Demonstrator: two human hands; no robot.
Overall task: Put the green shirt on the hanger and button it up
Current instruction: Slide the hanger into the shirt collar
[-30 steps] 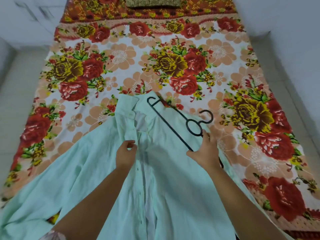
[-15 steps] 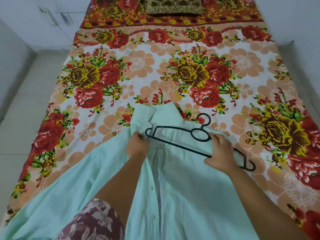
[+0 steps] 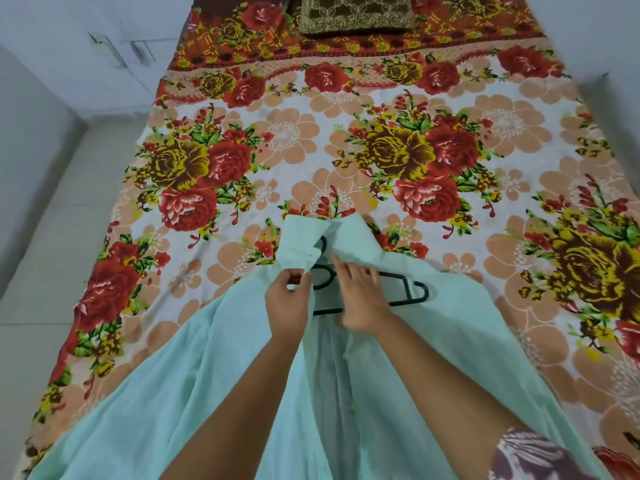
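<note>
While my left fingers (image 3: 306,284) pinch the green shirt (image 3: 450,323) by its collar edge and my right fingers (image 3: 349,275) hold the hanger (image 3: 425,291) just beside them, on the bed (image 3: 346,150), I should lift that edge and slide the hanger under, slowly.

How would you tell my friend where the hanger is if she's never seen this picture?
Find the big bed with red and yellow flowers on its sheet, then the pale green shirt spread on its near end. Just below the shirt's collar, the black hanger lies partly under the right hand. It is the only thin, dark, wiry thing on all that soft cloth.
</note>
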